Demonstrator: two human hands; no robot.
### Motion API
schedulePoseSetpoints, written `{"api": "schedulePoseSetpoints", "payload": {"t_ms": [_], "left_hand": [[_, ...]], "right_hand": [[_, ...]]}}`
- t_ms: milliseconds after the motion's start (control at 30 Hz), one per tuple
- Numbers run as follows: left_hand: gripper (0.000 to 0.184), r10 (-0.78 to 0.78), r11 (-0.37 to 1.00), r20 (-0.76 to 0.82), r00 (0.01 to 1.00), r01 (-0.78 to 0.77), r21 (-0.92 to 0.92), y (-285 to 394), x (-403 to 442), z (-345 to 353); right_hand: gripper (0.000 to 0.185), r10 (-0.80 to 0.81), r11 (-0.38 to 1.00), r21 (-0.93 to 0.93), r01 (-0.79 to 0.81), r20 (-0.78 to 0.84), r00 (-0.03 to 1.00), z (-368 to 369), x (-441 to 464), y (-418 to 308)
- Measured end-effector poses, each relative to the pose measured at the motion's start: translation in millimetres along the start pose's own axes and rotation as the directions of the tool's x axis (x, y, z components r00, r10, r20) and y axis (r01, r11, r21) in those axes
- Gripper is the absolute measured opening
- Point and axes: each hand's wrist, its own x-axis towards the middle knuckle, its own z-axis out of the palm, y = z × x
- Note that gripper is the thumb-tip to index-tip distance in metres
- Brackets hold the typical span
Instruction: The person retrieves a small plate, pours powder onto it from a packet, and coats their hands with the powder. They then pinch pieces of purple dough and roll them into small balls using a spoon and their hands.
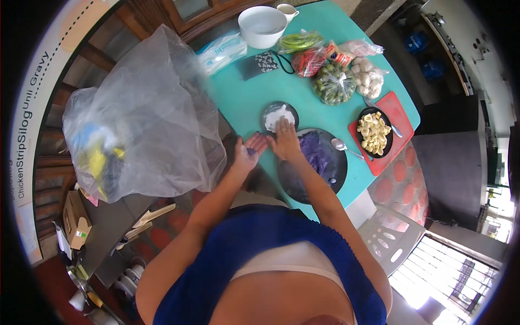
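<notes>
My left hand (252, 151) is palm up just left of the small plate, its fingers stretched out, with a small purple piece lying on the palm. My right hand (286, 140) reaches its fingertips onto white powder (278, 115) on the small dark plate (265, 123). Under my right forearm is a large dark round tray (292, 184) that holds a purple mass (314, 151); a small purple ball (332, 181) sits near its lower edge. A spoon (340, 145) rests across the tray's right rim.
Right of the tray, a red board (401, 111) carries a black bowl of pale yellow pieces (374, 133). Bagged vegetables (334, 83), a white bowl (262, 26) and a tissue pack (223, 52) stand at the back. A big clear plastic bag (157, 114) is at left.
</notes>
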Motion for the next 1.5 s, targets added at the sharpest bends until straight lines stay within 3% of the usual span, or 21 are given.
{"api": "schedulePoseSetpoints", "payload": {"t_ms": [100, 133, 167, 200, 233, 300, 333, 367, 433, 533, 633, 733, 867, 967, 1100, 1167, 1200, 1233, 1333, 1400, 1500], "left_hand": [[0.075, 0.037, 0.997, 0.036, 0.999, -0.039, 0.061, -4, 14, 10], [0.075, 0.038, 0.997, 0.042, 0.998, -0.040, 0.059, -6, 19, 18], [0.076, 0.020, 0.999, 0.077, 0.997, -0.023, 0.042, -12, 23, 26], [0.077, 0.000, 1.000, 0.110, 0.994, -0.003, 0.027, -17, 26, 31], [0.077, -0.008, 1.000, 0.108, 0.994, 0.005, 0.031, -22, 28, 37], [0.078, -0.126, 0.992, 0.301, 0.945, 0.120, 0.038, -39, 34, 51], [0.082, -0.162, 0.986, 0.433, 0.887, 0.126, 0.110, -47, 25, 63], [0.082, -0.186, 0.982, 0.439, 0.879, 0.147, 0.120, -57, 24, 68], [0.085, -0.250, 0.968, 0.702, 0.667, 0.161, 0.192, -73, 23, 79], [0.083, -0.350, 0.936, 0.631, 0.693, 0.287, 0.203, -103, -1, 99], [0.080, -0.461, 0.877, 0.601, 0.652, 0.438, 0.198, -125, -14, 107], [0.080, -0.450, 0.871, 0.617, 0.646, 0.469, 0.144, -143, -19, 114], [0.082, -0.570, 0.795, 0.674, 0.471, 0.525, 0.305, -169, -34, 110], [0.084, -0.539, 0.825, 0.625, 0.564, 0.505, 0.256, -173, -46, 116], [0.089, -0.510, 0.819, 0.699, 0.502, 0.532, 0.215, -174, -31, 116], [0.089, -0.511, 0.820, 0.708, 0.487, 0.523, 0.232, -176, -39, 119], [0.091, -0.516, 0.817, 0.705, 0.487, 0.527, 0.235, -178, -44, 119], [0.093, -0.522, 0.813, 0.703, 0.483, 0.530, 0.240, -178, -49, 123], [0.093, -0.546, 0.809, 0.683, 0.485, 0.517, 0.280, -181, -57, 124], [0.093, -0.549, 0.805, 0.682, 0.483, 0.525, 0.276, -186, -56, 124], [0.092, -0.603, 0.780, 0.643, 0.471, 0.517, 0.353, -192, -47, 116]], "right_hand": [[0.072, 0.032, 0.993, 0.114, -0.036, 0.037, 0.999, 1, 7, 9], [0.074, 0.108, 0.792, 0.604, -0.091, 0.007, 0.994, -1, 9, 15], [0.076, 0.187, 0.365, 0.926, -0.092, 0.023, 0.982, -16, 7, 14], [0.080, 0.172, 0.033, 0.983, -0.183, 0.174, 0.969, -32, -5, 18], [0.080, 0.180, 0.031, 0.982, -0.186, 0.177, 0.968, -34, -17, 21], [0.080, 0.144, -0.061, 0.994, -0.089, 0.097, 0.985, -39, -44, 30], [0.080, 0.151, 0.166, 0.986, 0.032, -0.057, 0.987, -59, -62, 19], [0.072, 0.117, 0.350, 0.937, 0.002, -0.045, 0.992, -102, -78, 5], [0.057, -0.008, 0.791, 0.583, 0.185, -0.293, 0.956, -111, -101, -1], [0.052, 0.025, 0.913, 0.397, 0.098, -0.295, 0.955, -119, -122, 7], [0.054, 0.187, 0.925, 0.378, -0.050, -0.336, 0.923, -121, -140, 21], [0.057, 0.162, 0.922, 0.388, -0.008, -0.367, 0.916, -127, -169, 11], [0.061, 0.140, 0.925, 0.380, 0.007, -0.358, 0.923, -132, -176, 25], [0.064, 0.218, 0.940, 0.327, -0.098, -0.355, 0.909, -131, -190, 40], [0.062, 0.110, 0.902, 0.432, 0.010, -0.251, 0.962, -140, -216, 16], [0.060, 0.115, 0.863, 0.501, 0.062, -0.314, 0.942, -141, -217, 22], [0.054, 0.220, 0.873, 0.487, 0.026, -0.440, 0.871, -127, -214, 33], [0.056, 0.247, 0.806, 0.587, 0.069, -0.440, 0.863, -140, -210, 44], [0.057, 0.274, 0.825, 0.559, 0.081, -0.522, 0.808, -137, -197, 58], [0.057, 0.194, 0.905, 0.422, 0.055, -0.524, 0.829, -132, -188, 52], [0.061, 0.141, 0.912, 0.402, 0.082, -0.494, 0.858, -148, -183, 15]]}}
